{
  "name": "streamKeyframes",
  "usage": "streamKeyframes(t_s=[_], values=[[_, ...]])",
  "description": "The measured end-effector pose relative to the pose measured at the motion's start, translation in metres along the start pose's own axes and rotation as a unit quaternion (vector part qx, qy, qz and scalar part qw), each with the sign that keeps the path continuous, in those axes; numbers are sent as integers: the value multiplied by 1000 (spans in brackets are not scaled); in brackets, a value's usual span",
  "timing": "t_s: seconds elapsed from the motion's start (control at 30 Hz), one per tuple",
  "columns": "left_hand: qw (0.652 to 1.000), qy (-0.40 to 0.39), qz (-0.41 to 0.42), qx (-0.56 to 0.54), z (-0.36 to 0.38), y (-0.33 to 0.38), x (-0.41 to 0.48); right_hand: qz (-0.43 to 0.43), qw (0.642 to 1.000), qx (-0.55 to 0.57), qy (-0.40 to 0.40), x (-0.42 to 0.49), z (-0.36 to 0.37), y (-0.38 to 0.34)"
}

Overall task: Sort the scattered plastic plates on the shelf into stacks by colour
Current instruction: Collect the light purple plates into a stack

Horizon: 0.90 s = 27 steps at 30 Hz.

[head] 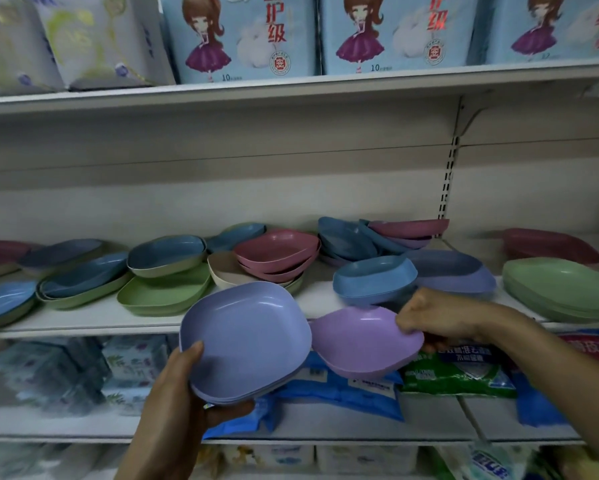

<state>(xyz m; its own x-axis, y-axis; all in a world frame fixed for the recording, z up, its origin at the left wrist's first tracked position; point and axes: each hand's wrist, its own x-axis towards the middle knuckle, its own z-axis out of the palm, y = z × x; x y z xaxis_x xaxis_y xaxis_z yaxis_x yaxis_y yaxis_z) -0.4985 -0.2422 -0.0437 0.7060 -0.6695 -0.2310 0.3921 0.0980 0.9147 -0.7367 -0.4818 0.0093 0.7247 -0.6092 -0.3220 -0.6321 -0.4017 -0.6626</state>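
My left hand (183, 386) holds a small stack of purple plates (246, 337) from below, in front of the shelf edge. Beside it, my right hand (433, 322) pinches the rim of a single lilac plate (360, 341), tilted and touching the stack's right side. On the white shelf (83, 320) behind lie scattered plates: blue plates (374, 277), pink plates (277, 252), green plates (164, 289), a cream plate (222, 268), more purple plates (454, 270) and a green stack (565, 289) at the right.
Mixed blue and green plates (83, 275) crowd the shelf's left. A dark pink plate (547, 245) sits at the far right. Packaged goods fill the shelf above (242, 36) and the shelf below (454, 372). A slotted upright (447, 178) runs up the back wall.
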Motion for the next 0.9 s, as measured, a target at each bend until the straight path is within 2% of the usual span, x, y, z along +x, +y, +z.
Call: streamKeyframes(t_s=[0.13, 0.33, 0.5, 0.6, 0.8, 0.9], values=[[1000, -1, 10, 8, 3, 1, -6, -8, 999, -20, -41, 2, 3, -1], [1000, -2, 27, 5, 7, 2, -14, -47, 999, -13, 3, 4, 4, 4], [999, 6, 36, 2, 8, 4, -16, -69, 997, 13, -19, -6, -2, 5], [999, 13, 41, -1, 7, 5, -17, -67, 995, 68, 39, -12, -8, 7], [998, 12, 59, -11, 10, 6, -13, -59, 977, 87, 187, -7, -5, 0], [998, 3, 57, -21, 13, 11, -10, -57, 967, 106, 225, -2, -3, -1]])
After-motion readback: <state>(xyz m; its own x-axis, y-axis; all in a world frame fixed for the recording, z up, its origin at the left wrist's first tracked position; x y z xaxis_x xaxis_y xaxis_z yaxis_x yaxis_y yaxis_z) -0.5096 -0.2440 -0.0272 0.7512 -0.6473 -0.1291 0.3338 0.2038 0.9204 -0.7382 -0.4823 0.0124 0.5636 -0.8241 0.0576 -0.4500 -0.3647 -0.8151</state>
